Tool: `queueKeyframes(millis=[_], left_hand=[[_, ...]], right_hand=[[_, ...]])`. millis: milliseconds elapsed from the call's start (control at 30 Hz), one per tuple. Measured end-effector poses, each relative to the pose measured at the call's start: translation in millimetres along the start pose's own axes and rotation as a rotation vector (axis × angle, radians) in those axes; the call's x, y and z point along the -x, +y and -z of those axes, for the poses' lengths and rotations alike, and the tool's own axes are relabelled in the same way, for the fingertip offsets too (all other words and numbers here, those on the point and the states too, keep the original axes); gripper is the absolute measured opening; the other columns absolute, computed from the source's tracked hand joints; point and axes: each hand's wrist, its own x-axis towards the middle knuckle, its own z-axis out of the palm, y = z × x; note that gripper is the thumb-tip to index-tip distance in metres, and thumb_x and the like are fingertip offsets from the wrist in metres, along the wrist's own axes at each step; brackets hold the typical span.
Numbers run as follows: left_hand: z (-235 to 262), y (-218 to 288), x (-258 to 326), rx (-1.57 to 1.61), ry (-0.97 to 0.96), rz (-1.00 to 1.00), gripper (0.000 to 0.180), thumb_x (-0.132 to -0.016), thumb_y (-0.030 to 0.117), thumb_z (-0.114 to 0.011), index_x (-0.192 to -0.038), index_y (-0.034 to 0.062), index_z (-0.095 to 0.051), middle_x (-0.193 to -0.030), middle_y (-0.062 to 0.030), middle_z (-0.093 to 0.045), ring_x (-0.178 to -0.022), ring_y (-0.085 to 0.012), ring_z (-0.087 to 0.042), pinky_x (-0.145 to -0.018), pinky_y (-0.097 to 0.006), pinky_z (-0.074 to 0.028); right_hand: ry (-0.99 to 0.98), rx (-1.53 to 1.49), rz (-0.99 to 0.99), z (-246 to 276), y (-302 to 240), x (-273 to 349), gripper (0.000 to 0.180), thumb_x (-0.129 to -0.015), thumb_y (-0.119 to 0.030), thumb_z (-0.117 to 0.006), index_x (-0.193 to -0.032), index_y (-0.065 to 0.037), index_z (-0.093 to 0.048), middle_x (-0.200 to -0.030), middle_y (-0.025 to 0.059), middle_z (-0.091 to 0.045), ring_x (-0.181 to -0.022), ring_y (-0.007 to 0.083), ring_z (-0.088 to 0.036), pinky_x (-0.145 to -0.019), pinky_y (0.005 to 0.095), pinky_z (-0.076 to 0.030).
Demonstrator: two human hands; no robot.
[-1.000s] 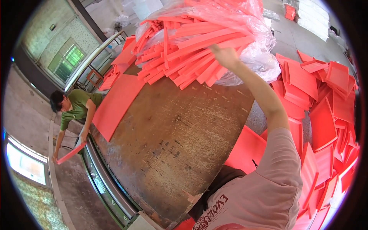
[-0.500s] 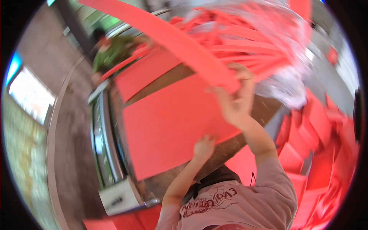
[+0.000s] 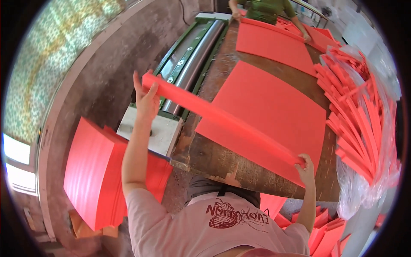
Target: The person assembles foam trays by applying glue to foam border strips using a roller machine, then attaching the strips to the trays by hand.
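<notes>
A long red foam strip (image 3: pixel 222 118) stretches between my hands above the worn brown table (image 3: pixel 205 158). Its left end sits in the grip of my left hand (image 3: pixel 147 98), thumb on the near side and a finger pointing up, near the roller machine. My right hand (image 3: pixel 305 168) has closed its fingers around the strip's other end, lower and close to the table's near edge. Under the strip lies a large flat red foam sheet (image 3: pixel 265 103), partly covered by it.
A green machine with a steel roller (image 3: pixel 195 68) runs along the table's left side. Stacked red sheets (image 3: pixel 90 171) stand at left. A clear plastic bag (image 3: pixel 357 192) full of red strips is at right. Across the table, a person in green (image 3: pixel 267 10) handles another red sheet (image 3: pixel 274 43).
The view has swung left. My left hand has come off the sheet and now holds the strip's left end; the right hand has lowered, bringing the strip down across the sheet.
</notes>
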Motion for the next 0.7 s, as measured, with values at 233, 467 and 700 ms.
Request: queueKeyframes(millis=[233,467,700], left_hand=[[71,-40,-46,-1.303,-0.738,-0.053,0.040,-0.077,0.002,-0.059,-0.114,0.0158,-0.056,-0.097,-0.0051,-0.057,-0.097,-0.0244,-0.054,-0.083,-0.038,-0.044],[129,-31,-65,-1.890,-0.786,-0.330,0.042,-0.075,0.007,-0.049,-0.113,0.0251,-0.057,-0.091,-0.0036,-0.056,-0.090,-0.0242,-0.050,-0.086,-0.036,-0.040],[262,91,-70,-2.551,-0.407,-0.257,0.038,-0.078,0.009,-0.047,-0.110,0.0250,-0.059,-0.086,-0.0039,-0.056,-0.083,-0.0224,-0.054,-0.073,-0.037,-0.044]], right_hand=[[-0.013,0.193,0.127,-8,15,-54,0.036,-0.071,0.009,-0.057,-0.105,-0.003,-0.060,-0.099,0.0114,-0.055,-0.097,0.0238,-0.053,-0.085,0.0299,-0.041],[-0.120,0.534,0.254,-64,-39,-98,0.043,-0.070,0.008,-0.055,-0.109,-0.010,-0.060,-0.091,0.0100,-0.053,-0.089,0.0264,-0.054,-0.077,0.0352,-0.044],[-0.139,0.680,0.742,-234,-123,-212,0.043,-0.067,-0.002,-0.053,-0.106,-0.019,-0.062,-0.077,0.0065,-0.050,-0.077,0.0243,-0.053,-0.069,0.0357,-0.043]])
